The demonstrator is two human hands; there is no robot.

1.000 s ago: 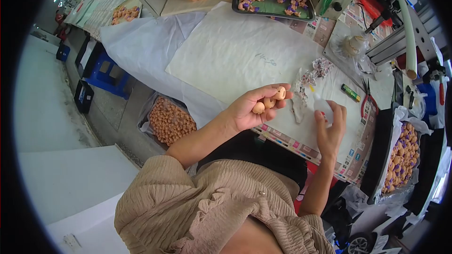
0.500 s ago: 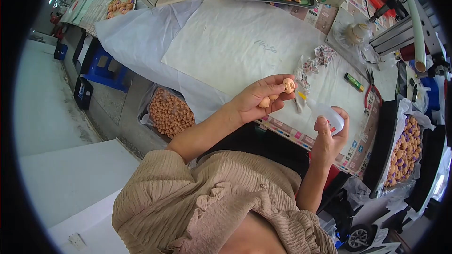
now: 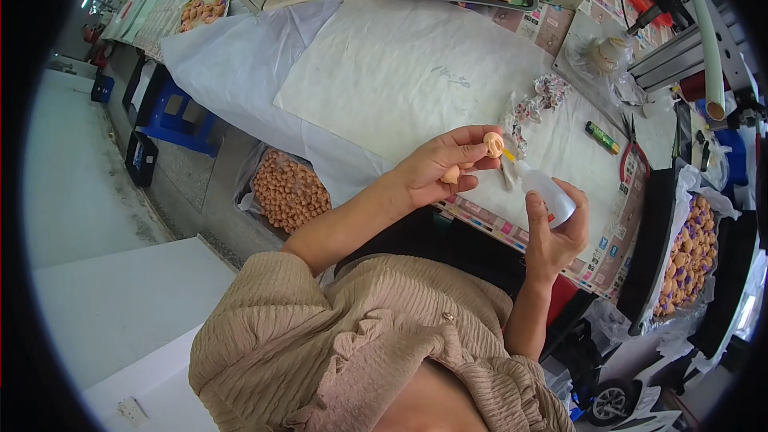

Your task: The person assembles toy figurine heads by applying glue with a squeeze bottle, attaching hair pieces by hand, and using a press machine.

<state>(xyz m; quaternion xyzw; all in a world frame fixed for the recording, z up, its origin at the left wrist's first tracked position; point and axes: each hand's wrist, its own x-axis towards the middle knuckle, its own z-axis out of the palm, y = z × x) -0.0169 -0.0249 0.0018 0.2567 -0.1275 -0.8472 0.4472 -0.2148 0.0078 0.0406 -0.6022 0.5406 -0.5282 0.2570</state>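
Spread across workbench (image 3: 496,245), beneath and beyond both hands: white paper (image 3: 368,72), bearing handwriting (image 3: 451,76) farther out than the left fingertips.

Left hand (image 3: 432,162): partly closed, gripping one small peach ball (image 3: 494,144) between thumb and fingertips, marked side turned toward the right hand. Further peach balls (image 3: 451,174) tucked within the curled fingers; exact count not determinable.

Right hand (image 3: 554,242): curled around a white squeeze bottle (image 3: 550,194), thumb along the near side, bottle tilted toward the left hand. Yellow nozzle (image 3: 510,157) aimed at the gripped ball, right at its edge; contact or slight gap not determinable.

Noted beyond the right hand: crumpled rag (image 3: 552,92). Outward and to the right of the right hand: green tube (image 3: 602,138), with red-handled pliers (image 3: 632,152) near it. Farther out on that side: metal-framed machine (image 3: 712,40).

Well to the right of the right hand: black box (image 3: 648,252), plastic-lined, loaded with peach and purple pieces (image 3: 688,252).

Well beyond the left hand: dark tray (image 3: 464,0) of similar pieces. Left of the left hand, below bench level: clear bag (image 3: 247,190) of peach balls. Farther left: blue stool (image 3: 176,120).
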